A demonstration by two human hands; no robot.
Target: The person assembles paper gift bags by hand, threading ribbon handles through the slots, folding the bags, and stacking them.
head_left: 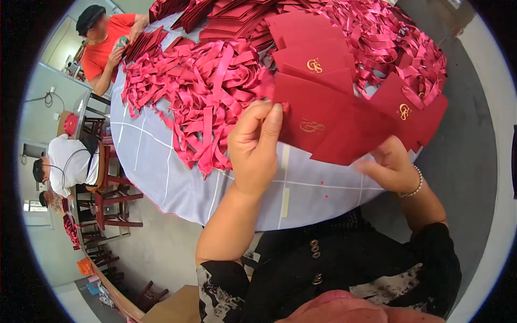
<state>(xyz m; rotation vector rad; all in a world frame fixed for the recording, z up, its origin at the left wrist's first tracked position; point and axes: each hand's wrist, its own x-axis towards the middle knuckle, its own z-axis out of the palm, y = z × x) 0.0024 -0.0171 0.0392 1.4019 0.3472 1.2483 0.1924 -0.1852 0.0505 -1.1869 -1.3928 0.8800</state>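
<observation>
A flat, dark red pouch [301,110] with a gold emblem is held up in front of me, above the near side of the table. My left hand [254,145] pinches its left edge between thumb and fingers, with a bit of pink-red ribbon showing at the fingertips. At the lower right corner, my right hand [396,164], wearing a beaded bracelet, has its fingers bent against a second red panel [353,132] that overlaps the first. Its thumb is smeared by motion. Whether the two panels are one piece cannot be made out.
A pile of pink-red ribbons [215,86] lies left of centre, another [388,43] at the far right. Stacked red pouches [237,21] stand behind. More pouches [406,110] lie at the right edge of the pale tablecloth [156,156]. A person in orange [116,32] works at far left.
</observation>
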